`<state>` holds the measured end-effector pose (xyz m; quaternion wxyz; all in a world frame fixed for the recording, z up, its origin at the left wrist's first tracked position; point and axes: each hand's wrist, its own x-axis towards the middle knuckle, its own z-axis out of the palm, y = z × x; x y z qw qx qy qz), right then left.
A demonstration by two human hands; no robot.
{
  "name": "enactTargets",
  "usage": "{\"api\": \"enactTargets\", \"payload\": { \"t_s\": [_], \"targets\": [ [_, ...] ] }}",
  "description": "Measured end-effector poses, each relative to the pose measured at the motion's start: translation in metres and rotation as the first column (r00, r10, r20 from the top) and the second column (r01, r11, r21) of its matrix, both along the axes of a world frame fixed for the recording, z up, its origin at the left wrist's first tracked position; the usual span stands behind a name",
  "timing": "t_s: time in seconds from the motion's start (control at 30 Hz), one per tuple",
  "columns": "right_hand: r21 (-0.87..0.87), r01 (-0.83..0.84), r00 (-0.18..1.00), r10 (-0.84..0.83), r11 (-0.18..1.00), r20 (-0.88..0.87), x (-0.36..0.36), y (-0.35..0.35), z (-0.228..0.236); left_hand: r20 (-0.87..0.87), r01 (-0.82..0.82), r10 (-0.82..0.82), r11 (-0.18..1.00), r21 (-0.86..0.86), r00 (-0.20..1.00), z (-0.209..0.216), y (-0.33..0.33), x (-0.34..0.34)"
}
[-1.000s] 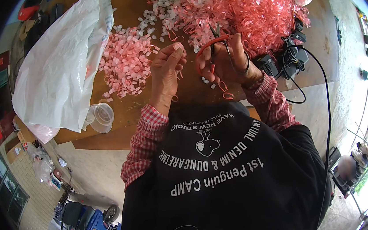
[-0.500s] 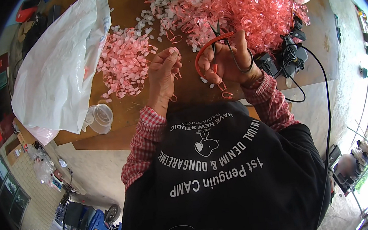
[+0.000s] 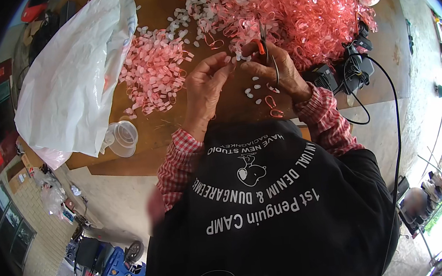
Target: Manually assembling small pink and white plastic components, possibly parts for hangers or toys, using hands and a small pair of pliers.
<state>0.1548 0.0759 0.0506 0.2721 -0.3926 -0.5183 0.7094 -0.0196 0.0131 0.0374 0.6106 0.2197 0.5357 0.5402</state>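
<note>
My left hand [image 3: 205, 89] is closed in a pinch around a small translucent plastic piece [image 3: 234, 60], partly hidden by the fingertips. Facing it, my right hand [image 3: 284, 73] is wrapped round a pair of scissors [image 3: 262, 47] with an orange-coated handle, its dark blades pointing away from me. The right thumb and fingertips come close to the pinched piece; whether they touch it I cannot tell. Beneath that hand lie several small white plastic bits [image 3: 258, 101] and a loose pink loop [image 3: 272, 105].
A big heap of pink plastic loops [image 3: 293, 8] fills the table's far right. Left of my hands is a smaller pile of pink pieces [image 3: 153, 72], beside a white plastic bag [image 3: 73, 72] and a clear cup [image 3: 124, 138]. Black cabled devices [image 3: 353, 69] stand at the right.
Both hands have come together in the middle, the left moving right. The scissors have turned in my right hand, and the fingers now reach toward the left fingertips.
</note>
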Motion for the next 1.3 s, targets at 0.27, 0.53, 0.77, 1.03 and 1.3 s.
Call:
{"api": "enactTargets", "payload": {
  "t_s": [0.27,0.53,0.77,1.03,1.3],
  "targets": [
    [0.253,-0.095,0.991,0.067,0.963,0.117,-0.001,0.003,-0.013,-0.020,0.055,-0.053,0.991,0.122,0.998,0.003,-0.004,0.002],
    [0.482,-0.110,0.974,-0.002,0.869,0.225,-0.004,-0.001,-0.015,-0.130,0.146,-0.141,0.989,0.034,0.981,-0.001,-0.010,0.009],
    [0.557,-0.167,0.951,-0.017,0.813,0.310,-0.002,-0.005,-0.018,0.003,0.108,-0.109,0.990,0.087,0.994,0.002,-0.011,0.014],
    [0.084,0.151,0.981,-0.160,0.985,0.110,0.011,-0.004,-0.019,0.029,-0.046,0.043,0.994,0.094,0.999,0.013,-0.005,0.011],
    [0.624,-0.354,0.803,-0.116,0.697,0.585,0.005,-0.016,-0.029,-0.551,0.123,0.098,0.929,0.349,0.828,-0.002,-0.001,0.000]
  ]
}}
